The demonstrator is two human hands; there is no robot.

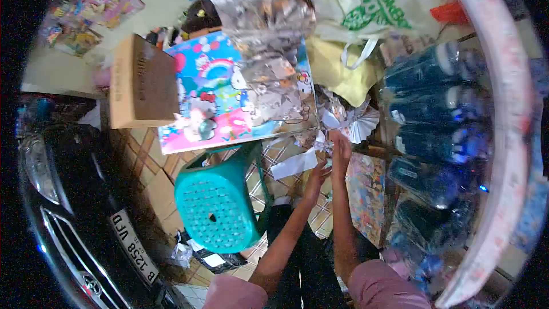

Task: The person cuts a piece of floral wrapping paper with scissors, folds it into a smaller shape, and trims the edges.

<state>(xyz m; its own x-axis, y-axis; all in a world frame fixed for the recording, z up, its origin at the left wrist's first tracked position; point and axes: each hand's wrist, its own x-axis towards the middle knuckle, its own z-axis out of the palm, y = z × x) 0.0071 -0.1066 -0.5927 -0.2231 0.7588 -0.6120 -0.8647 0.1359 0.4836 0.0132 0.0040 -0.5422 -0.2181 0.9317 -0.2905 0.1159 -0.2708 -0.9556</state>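
Near the centre of the head view, my left hand [319, 170] is beside a flat white strip of paper [294, 164], its fingers blurred and partly hidden. My right hand [341, 147] reaches a little farther forward, up against a heap of crumpled patterned paper [330, 115]; what lies between its fingers is too small to tell. A pleated white paper fan [363, 126] sits just right of that hand. The two hands are close together.
A teal plastic stool [214, 209] stands at left, below a colourful folding table [211, 80] bearing patterned wrapping. A cardboard box [143, 83] is beside it. Plastic-wrapped dark packs [423, 114] line the right; a black car front [74, 194] fills the lower left.
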